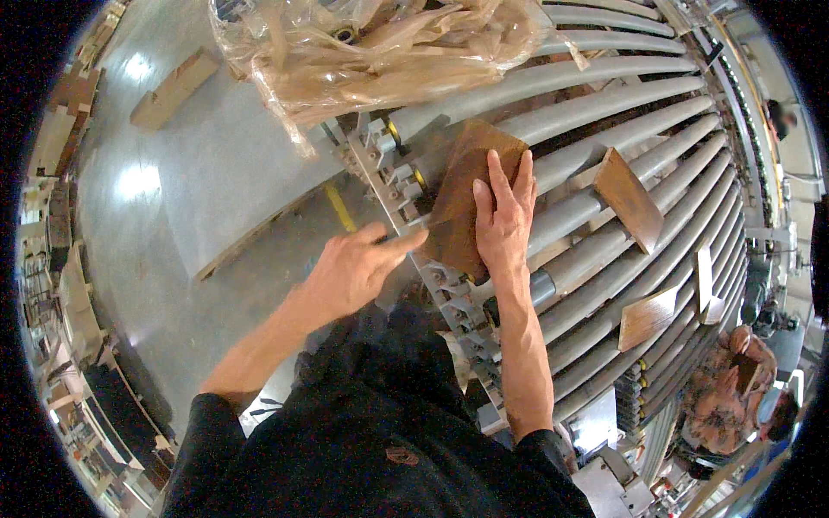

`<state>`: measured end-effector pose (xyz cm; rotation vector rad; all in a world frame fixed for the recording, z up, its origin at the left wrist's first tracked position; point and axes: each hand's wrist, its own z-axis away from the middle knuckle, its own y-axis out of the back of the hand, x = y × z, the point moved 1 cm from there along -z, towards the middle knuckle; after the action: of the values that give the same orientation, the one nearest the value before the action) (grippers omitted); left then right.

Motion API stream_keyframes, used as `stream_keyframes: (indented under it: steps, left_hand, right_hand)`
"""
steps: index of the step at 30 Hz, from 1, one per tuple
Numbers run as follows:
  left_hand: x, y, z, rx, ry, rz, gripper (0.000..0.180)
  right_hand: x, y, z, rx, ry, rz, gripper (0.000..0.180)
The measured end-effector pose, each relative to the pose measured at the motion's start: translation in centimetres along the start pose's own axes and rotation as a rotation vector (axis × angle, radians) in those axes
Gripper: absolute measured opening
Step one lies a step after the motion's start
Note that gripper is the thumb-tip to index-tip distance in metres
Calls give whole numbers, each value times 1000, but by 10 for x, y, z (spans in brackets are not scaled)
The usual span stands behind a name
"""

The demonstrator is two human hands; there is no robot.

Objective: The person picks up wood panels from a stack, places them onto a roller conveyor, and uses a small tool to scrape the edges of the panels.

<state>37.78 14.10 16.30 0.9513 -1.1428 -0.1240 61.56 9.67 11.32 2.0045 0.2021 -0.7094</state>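
Observation:
A brown wooden board (462,194) lies across the metal rollers at the conveyor's left edge. My right hand (505,220) rests flat on the right part of its top face, fingers spread. My left hand (354,263) is at the board's left side, over the conveyor's side rail. Its index finger stretches to the board's edge, while the other fingers are partly curled and partly hidden. I see nothing held in it.
The roller conveyor (587,281) runs off to the right, carrying a second brown board (630,200) and a lighter one (648,318). Crumpled clear plastic wrap (389,65) covers something at the far end. A person (730,401) works at the right. A long cardboard-coloured piece (174,88) lies at left.

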Motion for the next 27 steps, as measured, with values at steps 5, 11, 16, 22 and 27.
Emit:
stream_keyframes:
  steps: [5, 11, 16, 22, 27]
  left_hand:
    - [-16, -1, -38, 121, -108, 9, 43]
    - [-16, -4, -79, 236, -95, 14, 44]
    - [5, 8, -29, 70, -65, 36, 44]
    - [6, -14, 6, 69, -52, 12, 42]
    - [-3, -19, -41, 218, -4, 84, 41]
  right_hand:
    - [-4, 2, -1, -10, 2, -19, 46]
    - [-1, 0, -2, -6, 7, -30, 44]
    - [7, 5, -4, -36, 56, -44, 42]
    - [6, 8, -7, -84, 59, -84, 41]
    - [7, 8, -6, -86, 71, -85, 40]
